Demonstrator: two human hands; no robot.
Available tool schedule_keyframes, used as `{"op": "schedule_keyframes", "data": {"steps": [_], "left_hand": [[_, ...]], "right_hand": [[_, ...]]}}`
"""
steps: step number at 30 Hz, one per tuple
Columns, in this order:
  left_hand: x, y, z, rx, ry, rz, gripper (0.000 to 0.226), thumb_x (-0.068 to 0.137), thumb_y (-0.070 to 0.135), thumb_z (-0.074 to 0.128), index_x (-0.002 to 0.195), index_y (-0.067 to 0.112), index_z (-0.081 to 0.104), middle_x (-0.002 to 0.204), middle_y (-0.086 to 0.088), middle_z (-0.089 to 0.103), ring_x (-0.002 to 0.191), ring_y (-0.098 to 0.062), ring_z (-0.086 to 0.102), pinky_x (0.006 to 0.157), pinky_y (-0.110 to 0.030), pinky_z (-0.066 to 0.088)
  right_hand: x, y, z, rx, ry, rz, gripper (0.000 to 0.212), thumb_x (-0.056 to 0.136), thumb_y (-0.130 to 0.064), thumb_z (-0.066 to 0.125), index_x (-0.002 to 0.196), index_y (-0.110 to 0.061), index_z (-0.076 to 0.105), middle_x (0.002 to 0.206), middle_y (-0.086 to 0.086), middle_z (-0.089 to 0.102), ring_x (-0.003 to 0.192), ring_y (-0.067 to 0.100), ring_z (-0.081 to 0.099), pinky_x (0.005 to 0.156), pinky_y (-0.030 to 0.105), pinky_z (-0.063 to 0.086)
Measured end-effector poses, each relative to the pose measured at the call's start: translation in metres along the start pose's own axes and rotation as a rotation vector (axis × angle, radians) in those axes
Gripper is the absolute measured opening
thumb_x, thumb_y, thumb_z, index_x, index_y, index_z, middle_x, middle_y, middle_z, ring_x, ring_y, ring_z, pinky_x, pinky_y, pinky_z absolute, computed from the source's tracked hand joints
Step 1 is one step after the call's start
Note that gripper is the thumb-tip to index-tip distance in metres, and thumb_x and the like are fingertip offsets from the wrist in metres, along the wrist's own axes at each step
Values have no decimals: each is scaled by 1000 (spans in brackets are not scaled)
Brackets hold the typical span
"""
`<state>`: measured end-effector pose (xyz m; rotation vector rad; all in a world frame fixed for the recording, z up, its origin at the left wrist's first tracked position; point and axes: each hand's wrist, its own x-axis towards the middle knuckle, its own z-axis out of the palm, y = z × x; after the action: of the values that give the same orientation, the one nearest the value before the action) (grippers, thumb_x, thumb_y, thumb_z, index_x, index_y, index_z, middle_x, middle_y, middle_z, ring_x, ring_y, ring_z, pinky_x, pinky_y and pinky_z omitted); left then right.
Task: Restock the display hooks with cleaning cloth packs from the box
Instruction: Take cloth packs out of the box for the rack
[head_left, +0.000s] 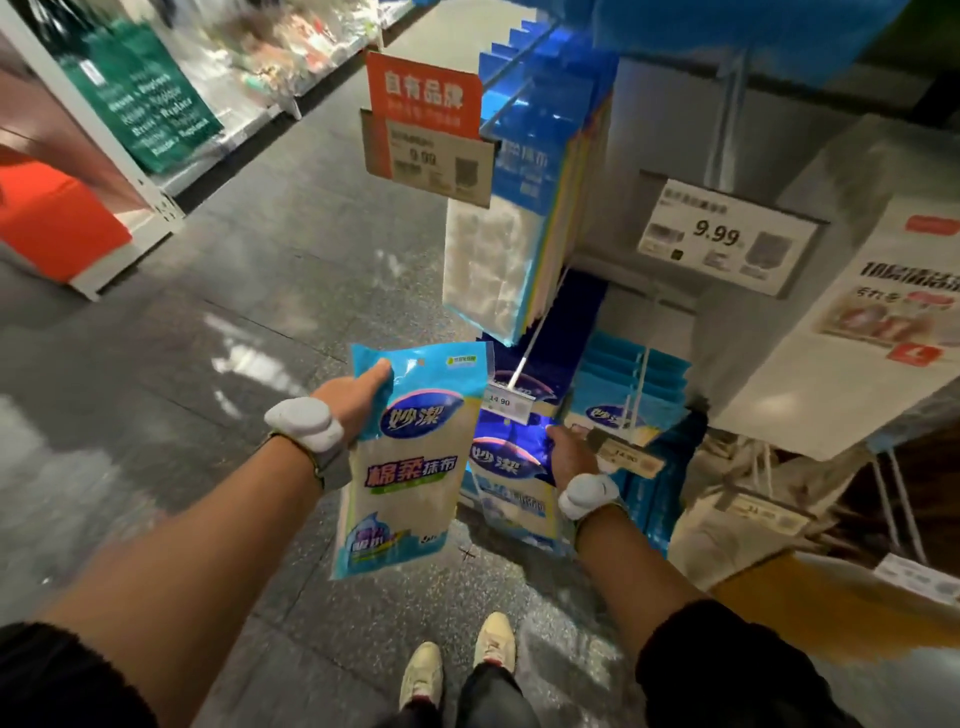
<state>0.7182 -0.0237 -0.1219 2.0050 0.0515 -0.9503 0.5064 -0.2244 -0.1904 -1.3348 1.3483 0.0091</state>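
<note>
Cream-coloured shoes (457, 660) stand nearest you on the grey speckled floor (208, 322), below your two bare forearms with dark sleeves pushed up and a white band (304, 426) on each wrist. Your left hand (358, 395) grips a light blue and white cleaning cloth pack (410, 467) by its upper left corner, thumb across the front and fingers curled behind, so the pack hangs free in the air just left of the display. Your right hand (569, 452) reaches to the dark blue top of a hanging pack (511, 467) on the lower hook (524, 358); its fingertips touch the pack's right edge, but you cannot tell whether they pinch it. A small price tag (506, 402) reading 14.90 sits at the tip of that hook, just above the hanging pack and between your two hands. Higher and farther, a full row of blue cloth packs (519, 249) hangs from an upper hook behind an orange sign (423, 96), with a white 9.99 price card (727, 234) to their right.
</note>
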Motion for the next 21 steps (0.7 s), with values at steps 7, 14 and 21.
{"op": "schedule_keyframes", "data": {"steps": [7,14,21], "left_hand": [[-28,23,2,-37,49,-31,75,60,79,73,85,8,70,111,-19,73,103,-39,72,98,-57,55],[-25,25,5,49,3,-2,110,51,81,53,124,0,67,115,-20,67,99,-29,61,106,-50,51],[-7,9,17,102,-84,0,122,40,88,51,127,3,67,127,-20,69,123,-39,63,108,-52,49]], "right_hand": [[51,-3,12,279,9,21,48,77,-46,59,104,-9,71,114,22,71,89,24,63,97,52,55],[45,-20,14,101,67,14,53,85,-40,49,117,-1,67,125,23,67,116,39,64,99,50,53],[36,-44,12,99,66,-84,61,92,-47,40,124,1,60,126,26,64,116,40,62,101,50,52]]}}
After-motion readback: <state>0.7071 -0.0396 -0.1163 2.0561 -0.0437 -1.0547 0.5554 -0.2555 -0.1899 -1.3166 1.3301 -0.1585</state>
